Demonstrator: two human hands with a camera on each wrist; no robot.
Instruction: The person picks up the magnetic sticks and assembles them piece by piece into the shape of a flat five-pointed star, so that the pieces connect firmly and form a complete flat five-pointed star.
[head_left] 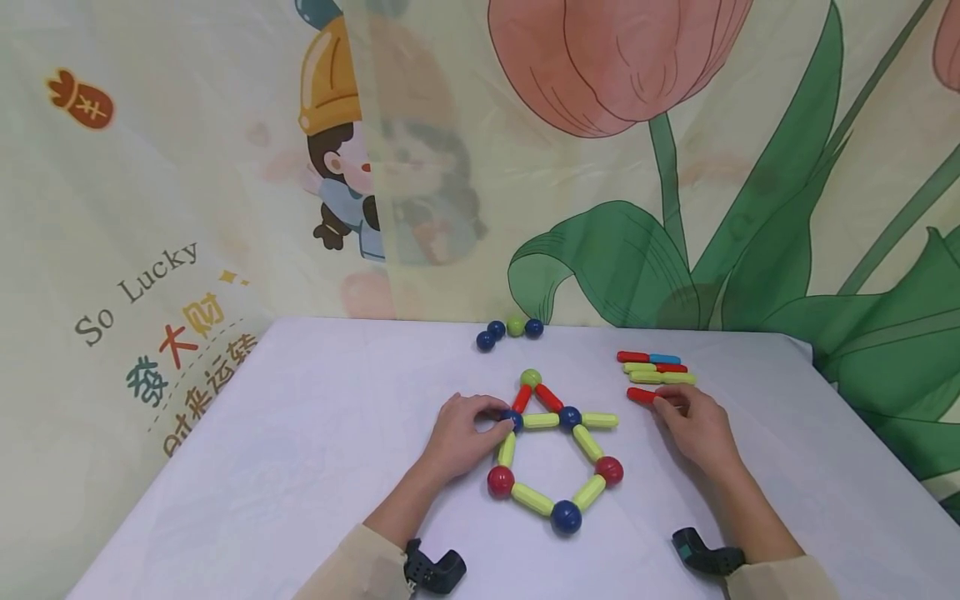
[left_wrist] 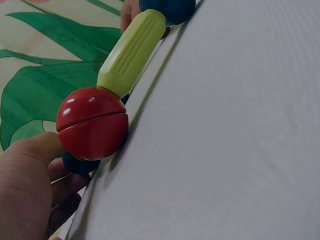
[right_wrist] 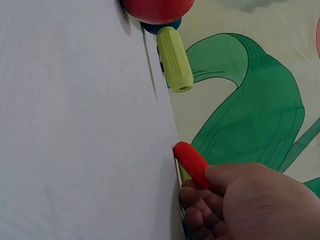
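A ring of yellow-green rods [head_left: 532, 499] and balls lies on the table, with a large blue ball [head_left: 566, 517] at its near corner and a red ball [head_left: 501, 482] to the left. My left hand [head_left: 467, 435] pinches the blue ball [head_left: 515, 419] at the ring's far left corner. Two red rods [head_left: 550, 397] lean together at a green ball [head_left: 531, 379] beyond the ring. From the far right blue ball [head_left: 570, 417], one yellow-green rod [head_left: 602, 421] juts out to the right. Between thumb and fingers, my right hand [head_left: 697, 425] pinches a red rod [right_wrist: 192, 162] by one end.
Right beyond my right hand lie several spare rods [head_left: 651, 367] in red, blue and yellow-green. Several small blue balls [head_left: 486, 340] and a green one [head_left: 515, 326] sit at the table's back edge. A printed cloth [head_left: 442, 167] hangs behind the white table [head_left: 300, 433].
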